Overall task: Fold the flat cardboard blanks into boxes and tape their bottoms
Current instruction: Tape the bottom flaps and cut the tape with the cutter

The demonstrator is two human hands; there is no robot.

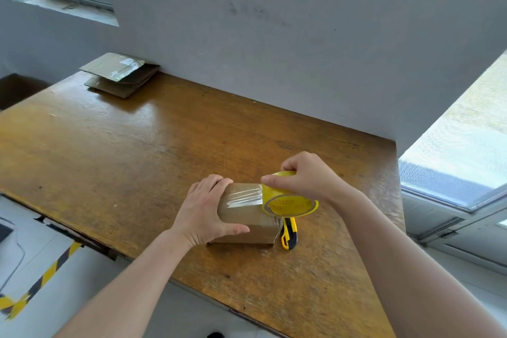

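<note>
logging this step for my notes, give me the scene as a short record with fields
surface: wooden table
box: cardboard box, clear tape across its top
left hand: left hand holds the box
right hand: right hand grips yellow tape roll at box's right edge
knife: utility knife on table, right of box
blanks: flat blanks, far left corner

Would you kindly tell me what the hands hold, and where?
Right hand grips the tape roll by its rim; left hand clasps the box over its top.

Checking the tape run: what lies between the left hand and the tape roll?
A stretch of clear tape pulled across the box top, seen in the head view.
</note>
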